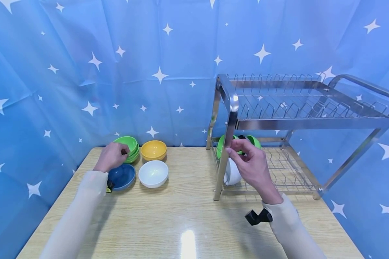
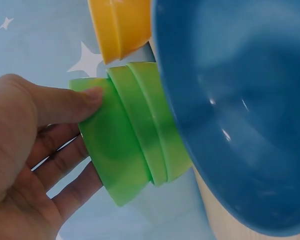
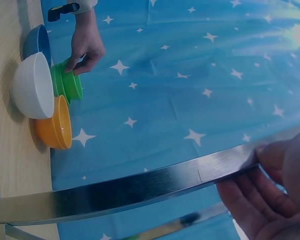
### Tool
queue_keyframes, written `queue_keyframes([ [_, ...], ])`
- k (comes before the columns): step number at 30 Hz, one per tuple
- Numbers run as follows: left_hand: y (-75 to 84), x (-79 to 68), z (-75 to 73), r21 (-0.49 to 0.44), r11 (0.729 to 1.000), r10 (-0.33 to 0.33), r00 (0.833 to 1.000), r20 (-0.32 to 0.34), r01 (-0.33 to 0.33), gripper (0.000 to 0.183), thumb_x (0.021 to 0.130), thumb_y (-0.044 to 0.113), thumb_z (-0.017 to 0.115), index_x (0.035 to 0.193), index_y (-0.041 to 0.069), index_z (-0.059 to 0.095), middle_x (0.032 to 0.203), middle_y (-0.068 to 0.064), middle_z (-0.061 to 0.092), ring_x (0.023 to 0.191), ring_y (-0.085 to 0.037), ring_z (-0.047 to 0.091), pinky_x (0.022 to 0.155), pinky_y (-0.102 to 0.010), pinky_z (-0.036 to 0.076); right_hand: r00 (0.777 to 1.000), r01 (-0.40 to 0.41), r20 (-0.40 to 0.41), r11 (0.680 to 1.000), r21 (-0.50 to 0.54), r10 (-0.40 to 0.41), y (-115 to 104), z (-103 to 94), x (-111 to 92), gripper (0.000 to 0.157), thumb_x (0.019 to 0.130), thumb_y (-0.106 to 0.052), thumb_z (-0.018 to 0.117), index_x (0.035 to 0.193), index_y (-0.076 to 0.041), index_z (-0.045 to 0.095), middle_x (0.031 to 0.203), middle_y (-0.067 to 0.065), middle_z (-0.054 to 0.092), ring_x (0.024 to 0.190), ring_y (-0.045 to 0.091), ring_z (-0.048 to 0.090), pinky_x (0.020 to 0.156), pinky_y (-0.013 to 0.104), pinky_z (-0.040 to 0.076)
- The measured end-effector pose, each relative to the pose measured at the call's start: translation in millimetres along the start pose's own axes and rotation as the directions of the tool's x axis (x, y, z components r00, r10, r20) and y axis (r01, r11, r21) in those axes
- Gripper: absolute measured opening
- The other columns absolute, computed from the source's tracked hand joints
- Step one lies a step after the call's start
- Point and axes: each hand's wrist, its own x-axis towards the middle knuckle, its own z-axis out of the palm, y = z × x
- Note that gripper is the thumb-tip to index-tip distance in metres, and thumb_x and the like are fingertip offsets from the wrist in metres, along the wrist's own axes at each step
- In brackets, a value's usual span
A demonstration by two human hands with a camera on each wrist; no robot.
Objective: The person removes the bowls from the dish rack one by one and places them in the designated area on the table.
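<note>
My left hand (image 1: 111, 157) is at the back left, pinching the rim of the topmost green bowl (image 2: 112, 145). In the left wrist view its thumb lies on the outside of that bowl, fingers at the opening. Below it in the stack are more green bowls (image 1: 134, 155). A blue bowl (image 1: 122, 177) sits just in front, under the wrist. My right hand (image 1: 254, 169) grips the front left post (image 3: 140, 190) of a metal dish rack, thumb on one side and fingers on the other in the right wrist view.
Beside the green stack stand a yellow bowl (image 1: 153, 150) and a white bowl (image 1: 153, 174). On the rack's lower shelf (image 1: 285, 165), green bowls (image 1: 254, 141) and a white bowl (image 1: 232, 173) sit at the left, partly behind my right hand. The rack's upper shelf (image 1: 311, 123) has wire dividers.
</note>
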Motion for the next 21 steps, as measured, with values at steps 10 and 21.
queue_keyframes([
  [10,-3.0,4.6,6.8,0.02,1.0,-0.021,0.999,0.041,0.02,0.012,0.089,0.006,0.07,0.096,0.008,0.08,0.091,-0.009,0.076,0.082,-0.026,0.065,0.076,-0.048,0.056,1.0,0.009,0.006,1.0,-0.016,-0.009,2.1,0.5,0.1,0.017,0.1,-0.015,0.068,0.115,-0.008,0.07,0.1,0.008,0.072,0.091,-0.003,0.067,0.079,0.011,0.057],
  [21,-3.1,7.6,10.9,0.042,0.999,-0.018,0.997,0.07,0.015,0.012,0.088,0.006,0.072,0.097,0.007,0.08,0.091,-0.009,0.077,0.083,-0.026,0.066,0.078,-0.048,0.056,1.0,-0.01,0.008,0.999,-0.037,0.01,3.1,0.0,-1.3,0.017,0.1,-0.017,0.068,0.115,-0.009,0.071,0.1,0.007,0.071,0.093,-0.002,0.066,0.08,0.011,0.056],
])
